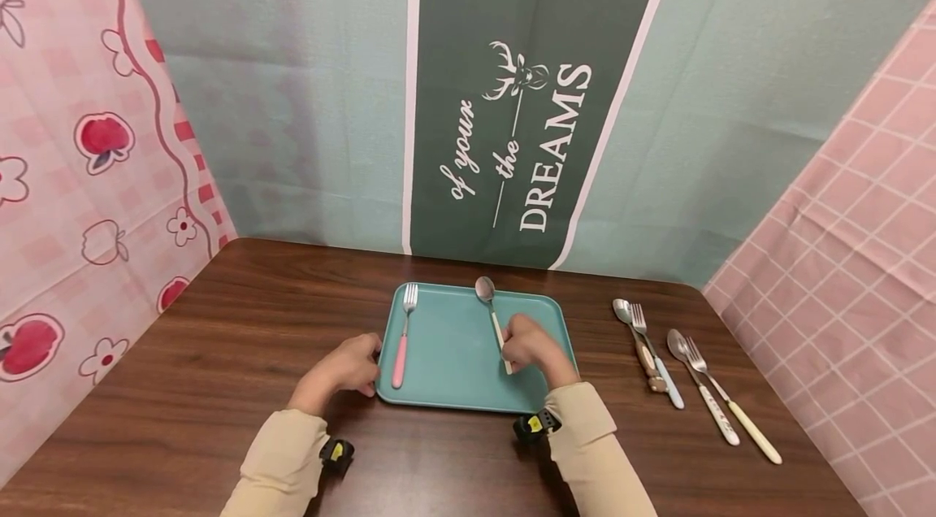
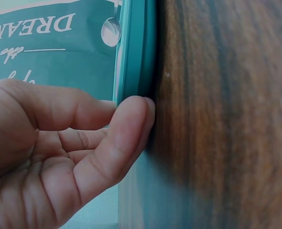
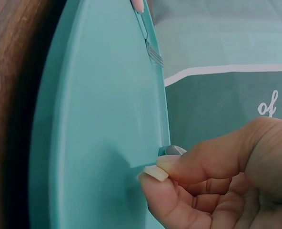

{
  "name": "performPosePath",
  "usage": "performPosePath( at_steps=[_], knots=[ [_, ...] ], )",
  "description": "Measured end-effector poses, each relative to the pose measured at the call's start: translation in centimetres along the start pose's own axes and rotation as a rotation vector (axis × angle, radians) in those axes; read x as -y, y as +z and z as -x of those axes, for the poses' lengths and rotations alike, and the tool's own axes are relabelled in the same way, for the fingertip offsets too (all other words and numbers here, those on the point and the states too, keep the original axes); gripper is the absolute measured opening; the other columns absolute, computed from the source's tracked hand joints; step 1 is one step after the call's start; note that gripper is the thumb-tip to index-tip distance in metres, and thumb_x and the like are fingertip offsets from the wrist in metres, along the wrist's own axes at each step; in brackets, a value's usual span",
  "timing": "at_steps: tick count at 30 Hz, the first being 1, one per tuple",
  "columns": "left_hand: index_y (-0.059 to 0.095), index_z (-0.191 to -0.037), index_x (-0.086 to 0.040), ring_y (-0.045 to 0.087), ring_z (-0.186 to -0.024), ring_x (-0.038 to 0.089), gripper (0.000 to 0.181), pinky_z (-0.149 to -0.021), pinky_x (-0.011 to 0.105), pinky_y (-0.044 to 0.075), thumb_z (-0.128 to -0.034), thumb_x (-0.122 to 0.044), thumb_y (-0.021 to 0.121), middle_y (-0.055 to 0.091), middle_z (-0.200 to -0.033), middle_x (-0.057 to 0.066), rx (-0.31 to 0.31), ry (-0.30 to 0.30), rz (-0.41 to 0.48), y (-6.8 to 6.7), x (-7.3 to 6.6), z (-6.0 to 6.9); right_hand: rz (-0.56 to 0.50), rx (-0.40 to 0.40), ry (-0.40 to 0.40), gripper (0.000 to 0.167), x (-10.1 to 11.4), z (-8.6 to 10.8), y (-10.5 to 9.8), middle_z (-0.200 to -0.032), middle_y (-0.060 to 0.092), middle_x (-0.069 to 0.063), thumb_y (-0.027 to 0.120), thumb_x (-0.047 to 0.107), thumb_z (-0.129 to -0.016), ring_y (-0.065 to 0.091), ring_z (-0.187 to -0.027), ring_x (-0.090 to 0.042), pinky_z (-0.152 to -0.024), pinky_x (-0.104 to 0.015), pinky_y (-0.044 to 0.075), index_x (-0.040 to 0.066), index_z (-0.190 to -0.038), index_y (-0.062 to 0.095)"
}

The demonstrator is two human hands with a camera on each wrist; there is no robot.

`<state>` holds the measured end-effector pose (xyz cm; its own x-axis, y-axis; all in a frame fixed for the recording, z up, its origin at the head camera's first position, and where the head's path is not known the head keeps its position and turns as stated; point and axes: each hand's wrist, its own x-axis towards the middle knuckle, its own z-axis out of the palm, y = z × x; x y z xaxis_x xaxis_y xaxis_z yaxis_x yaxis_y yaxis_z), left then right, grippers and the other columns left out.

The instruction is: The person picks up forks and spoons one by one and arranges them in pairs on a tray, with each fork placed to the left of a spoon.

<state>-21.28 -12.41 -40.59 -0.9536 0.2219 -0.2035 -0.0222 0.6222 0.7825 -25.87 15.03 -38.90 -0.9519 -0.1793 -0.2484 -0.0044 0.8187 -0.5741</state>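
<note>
A teal tray (image 1: 453, 354) lies on the wooden table. My left hand (image 1: 353, 364) is at its left side, where thumb and index finger pinch the rim (image 2: 131, 57) in the left wrist view. Over the tray's right half, my right hand (image 1: 537, 348) holds a spoon with a cream handle (image 1: 498, 328) between thumb and index finger. The bowl of that spoon points toward the tray's far edge, and the handle's end (image 3: 156, 173) pokes out of the pinch in the right wrist view. A fork with a pink handle (image 1: 400, 360) rests along the tray's left side, tines away from me.
To the tray's right on the table (image 1: 614, 436) lie a spoon with a brown bear handle (image 1: 647, 358), a light-blue-handled fork (image 1: 667, 381), a white patterned-handle spoon (image 1: 719, 415) and a yellow-handled fork (image 1: 753, 429). A printed cloth (image 1: 351, 135) hangs behind the table.
</note>
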Motion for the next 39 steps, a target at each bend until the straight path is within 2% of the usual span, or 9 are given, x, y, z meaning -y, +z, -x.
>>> performPosePath(
  at_steps=[4,11,19,30,39],
  knots=[
    [0.052,-0.098,0.010,0.056,-0.052,0.020,0.026,-0.049,0.031,0.054,-0.0721,0.014,0.048,0.053,-0.069,0.013,0.004,0.005,-0.002,0.0,0.1,-0.1,0.016,0.005,-0.014,0.015,0.4,-0.1,0.3,-0.064,0.052,-0.010,0.052,-0.012,-0.070,0.053,-0.051,-0.018,-0.049,-0.029,0.052,0.000,-0.066,0.058],
    [0.052,-0.100,0.011,0.056,-0.052,0.020,0.028,-0.049,0.031,0.054,-0.0726,0.012,0.048,0.052,-0.071,0.013,-0.003,-0.001,-0.020,0.0,0.0,0.0,0.028,0.025,-0.033,0.021,1.2,-0.3,1.0,-0.055,0.049,-0.006,0.051,-0.012,-0.070,0.049,-0.048,-0.016,-0.048,-0.027,0.050,0.004,-0.055,0.053],
    [0.053,-0.097,0.011,0.056,-0.052,0.020,0.025,-0.048,0.030,0.054,-0.0725,0.013,0.050,0.052,-0.070,0.013,-0.008,0.006,-0.012,0.1,0.0,0.0,0.006,0.037,-0.049,0.017,2.5,-0.2,1.9,-0.060,0.051,-0.009,0.054,-0.012,-0.072,0.049,-0.049,-0.018,-0.047,-0.028,0.049,0.002,-0.062,0.056],
    [0.052,-0.097,0.011,0.056,-0.052,0.020,0.025,-0.048,0.030,0.054,-0.0721,0.014,0.049,0.051,-0.071,0.014,-0.002,0.015,-0.005,-0.2,0.2,0.0,0.022,0.052,-0.101,0.024,4.5,-0.5,3.2,-0.052,0.047,-0.005,0.054,-0.011,-0.071,0.040,-0.045,-0.014,-0.042,-0.022,0.038,0.005,-0.054,0.051],
    [0.051,-0.099,0.013,0.056,-0.052,0.020,0.028,-0.048,0.030,0.054,-0.0714,0.015,0.049,0.052,-0.070,0.014,-0.009,-0.004,0.005,-0.2,0.0,0.0,0.022,0.041,-0.107,0.023,5.5,-0.6,4.4,-0.051,0.050,-0.005,0.055,-0.011,-0.070,0.044,-0.044,-0.014,-0.041,-0.022,0.039,0.005,-0.055,0.049]
  ],
)
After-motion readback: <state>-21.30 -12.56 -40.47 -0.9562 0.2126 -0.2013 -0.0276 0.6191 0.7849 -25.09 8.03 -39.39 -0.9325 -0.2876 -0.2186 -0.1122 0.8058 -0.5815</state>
